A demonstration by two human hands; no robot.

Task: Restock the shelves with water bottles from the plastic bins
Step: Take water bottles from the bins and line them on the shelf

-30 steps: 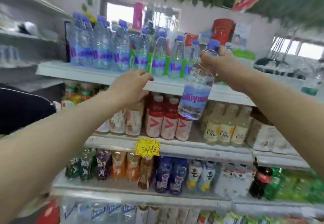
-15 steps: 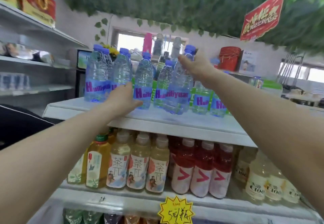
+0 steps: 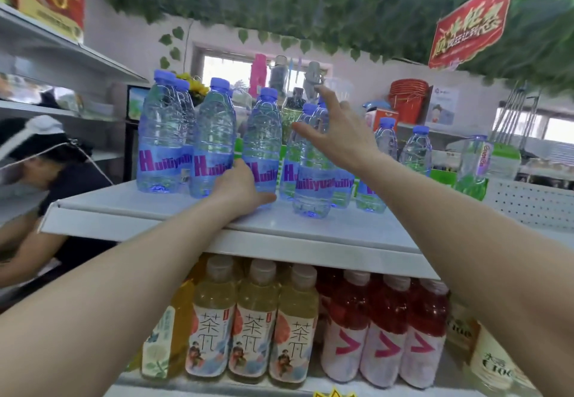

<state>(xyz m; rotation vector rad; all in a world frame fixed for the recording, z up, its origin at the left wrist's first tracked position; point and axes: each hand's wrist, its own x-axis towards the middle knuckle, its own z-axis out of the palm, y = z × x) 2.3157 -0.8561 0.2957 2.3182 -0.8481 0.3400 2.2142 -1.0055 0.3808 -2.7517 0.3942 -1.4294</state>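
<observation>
A water bottle (image 3: 310,176) with a blue cap and a purple-lettered label is standing upright on the white top shelf (image 3: 186,225), slightly in front of the row of matching bottles (image 3: 214,142) that is filling the shelf's back part. The right hand (image 3: 338,135) is hanging just behind and above this bottle with its fingers spread and straight, gripping nothing; whether the palm is brushing the bottle's shoulder is hard to tell. The left hand (image 3: 242,185) is resting on the shelf against the base of a neighbouring bottle (image 3: 262,145), fingers laid along its lower part as if steadying or nudging it into line, though a true grasp is not showing. Judging by this, the restocking is looking well under way: several bottles are already lining the shelf, the front one seems just set down, and open shelf space is remaining toward the front edge, so more bottles could go up. The plastic bins are not showing, so how much stock is left cannot be judged. Below, tea bottles (image 3: 257,325) and red drinks (image 3: 385,331) are filling the next shelf, and another person (image 3: 46,173) is bending at the far left.
</observation>
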